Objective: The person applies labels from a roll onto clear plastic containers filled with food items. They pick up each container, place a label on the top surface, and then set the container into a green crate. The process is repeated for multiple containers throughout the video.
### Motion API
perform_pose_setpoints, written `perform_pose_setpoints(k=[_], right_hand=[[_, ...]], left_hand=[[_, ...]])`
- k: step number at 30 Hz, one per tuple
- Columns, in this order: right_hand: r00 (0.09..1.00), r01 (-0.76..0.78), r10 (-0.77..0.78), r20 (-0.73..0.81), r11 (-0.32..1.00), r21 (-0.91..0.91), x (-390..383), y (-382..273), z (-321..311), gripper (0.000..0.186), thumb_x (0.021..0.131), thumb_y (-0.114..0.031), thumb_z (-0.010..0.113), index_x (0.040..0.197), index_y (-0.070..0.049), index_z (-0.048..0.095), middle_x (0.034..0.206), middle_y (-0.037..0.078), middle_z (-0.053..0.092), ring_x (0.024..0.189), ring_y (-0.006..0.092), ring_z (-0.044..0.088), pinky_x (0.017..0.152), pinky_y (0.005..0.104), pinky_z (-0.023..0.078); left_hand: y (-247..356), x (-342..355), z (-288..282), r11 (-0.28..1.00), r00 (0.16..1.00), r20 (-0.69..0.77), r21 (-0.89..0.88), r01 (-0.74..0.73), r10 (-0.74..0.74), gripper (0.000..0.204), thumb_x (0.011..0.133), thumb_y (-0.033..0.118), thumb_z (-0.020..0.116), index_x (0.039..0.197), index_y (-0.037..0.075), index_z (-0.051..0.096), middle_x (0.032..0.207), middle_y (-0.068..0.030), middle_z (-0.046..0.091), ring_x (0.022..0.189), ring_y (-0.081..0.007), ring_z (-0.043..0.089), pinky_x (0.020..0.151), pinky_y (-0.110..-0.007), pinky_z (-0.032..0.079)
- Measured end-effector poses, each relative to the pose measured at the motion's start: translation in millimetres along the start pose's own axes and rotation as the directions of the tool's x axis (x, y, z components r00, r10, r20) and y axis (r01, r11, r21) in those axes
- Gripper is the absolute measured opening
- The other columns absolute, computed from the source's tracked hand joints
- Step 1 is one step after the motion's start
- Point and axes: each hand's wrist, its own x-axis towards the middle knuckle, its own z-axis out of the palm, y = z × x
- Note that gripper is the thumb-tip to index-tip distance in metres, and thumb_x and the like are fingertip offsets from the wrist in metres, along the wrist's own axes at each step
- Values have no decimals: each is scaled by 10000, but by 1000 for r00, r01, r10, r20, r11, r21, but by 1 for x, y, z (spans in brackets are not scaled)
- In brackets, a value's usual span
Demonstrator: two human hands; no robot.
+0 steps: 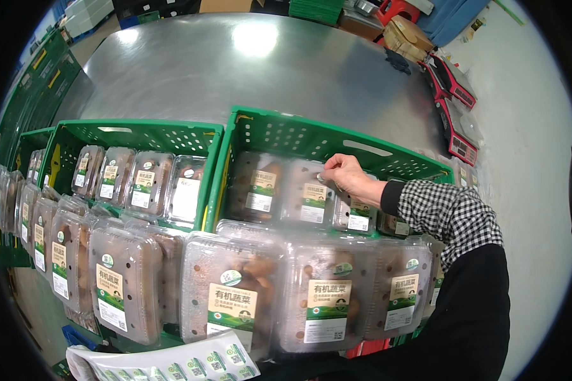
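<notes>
My right hand point(343, 171) reaches into the large green crate point(311, 134), thumb and fingers pinched together. At its fingertips a small round sticker point(321, 177) shows against the upper part of a clear plastic box point(306, 213); whether it is stuck down I cannot tell. The box has a beige and green label and brown contents. To its left is a similar clear box point(248, 170), with no round sticker visible. A curling sheet of round green-and-white stickers point(171, 365) lies across the lower edge. My left hand is out of the picture.
Several labelled boxes point(327, 273) stand in a row in front of the crate. A second green crate point(140, 129) with more boxes is at left. Behind spreads a metal table point(190, 76). Red scales point(454, 130) stand at the right, by a white wall point(527, 146).
</notes>
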Motion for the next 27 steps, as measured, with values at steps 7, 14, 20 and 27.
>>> perform_pose_setpoints(k=[7,14,20,27], right_hand=[[930,237,-364,-54,706,-667,21,19,23,240,724,-127,744,774,-4,544,859,181,574,863,327,586,746,410,482],[978,23,-32,204,999,49,15,-57,52,127,753,-23,650,861,8,592,724,56,584,620,116,548,557,257,442],[984,41,-71,165,982,182,50,-53,100,249,751,-110,695,962,9,639,902,119,640,830,204,607,715,326,497],[960,272,-251,122,938,-214,57,-52,116,145,755,30,617,885,-11,569,728,19,575,665,104,529,620,280,462]], left_hand=[[10,-3,0,963,949,-174,7,269,-264,284,930,253,533,1003,-17,583,957,-135,609,877,-226,561,786,-368,460],[8,-2,-10,925,912,-157,-59,375,-379,309,935,257,534,1036,-31,580,970,-139,604,879,-223,559,779,-364,462],[3,-3,-17,904,888,-173,-76,420,-427,332,940,261,534,1065,-43,577,981,-144,599,880,-221,558,773,-361,465],[-2,-7,-22,886,863,-199,-86,456,-464,359,945,266,534,1099,-56,574,995,-148,594,881,-218,557,766,-357,467]])
